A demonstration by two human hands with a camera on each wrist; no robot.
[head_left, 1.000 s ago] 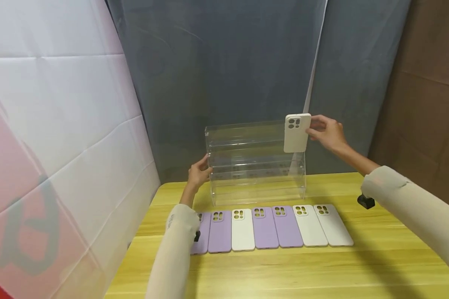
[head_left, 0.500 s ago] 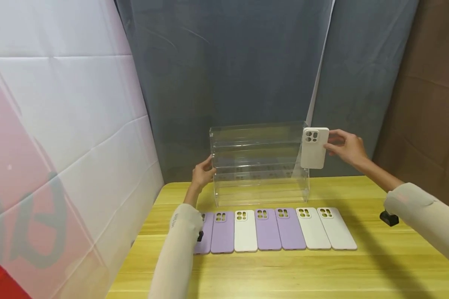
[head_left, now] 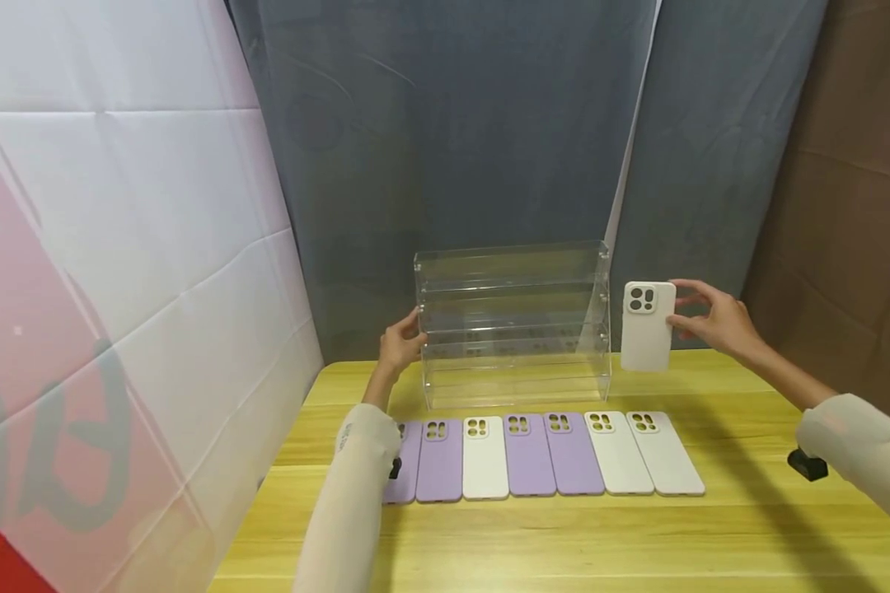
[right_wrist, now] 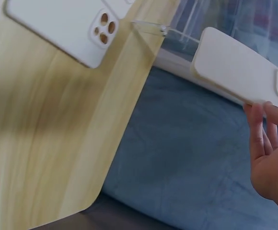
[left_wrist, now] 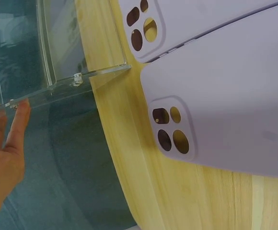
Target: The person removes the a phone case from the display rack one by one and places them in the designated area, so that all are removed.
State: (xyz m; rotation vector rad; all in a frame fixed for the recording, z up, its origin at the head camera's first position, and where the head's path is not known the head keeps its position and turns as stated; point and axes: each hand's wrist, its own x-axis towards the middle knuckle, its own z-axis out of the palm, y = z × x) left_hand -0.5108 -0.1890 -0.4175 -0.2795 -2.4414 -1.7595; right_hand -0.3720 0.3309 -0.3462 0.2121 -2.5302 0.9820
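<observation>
A white phone case (head_left: 647, 338) hangs upright in the air, right of the clear acrylic display rack (head_left: 515, 383). My right hand (head_left: 721, 319) pinches its right edge between thumb and fingers. In the right wrist view the case (right_wrist: 239, 67) shows its back and camera cutouts. At the rack's left side, my left hand (head_left: 400, 344) holds the side panel's edge, fingertips (left_wrist: 20, 115) against it in the left wrist view. In front of the rack lie several phone cases in a row, among them a purple case (head_left: 440, 469) and a white case (head_left: 485, 465).
The wooden table (head_left: 534, 543) carries the rack near its far edge. A grey curtain (head_left: 452, 148) hangs behind it, a white cloth (head_left: 185, 181) on the left, and a brown cloth (head_left: 853, 206) on the right.
The right hand has carried the white phone case from in front of the rack's upper right corner rightward and down, out beside the rack. The left hand stays on the rack's side.
</observation>
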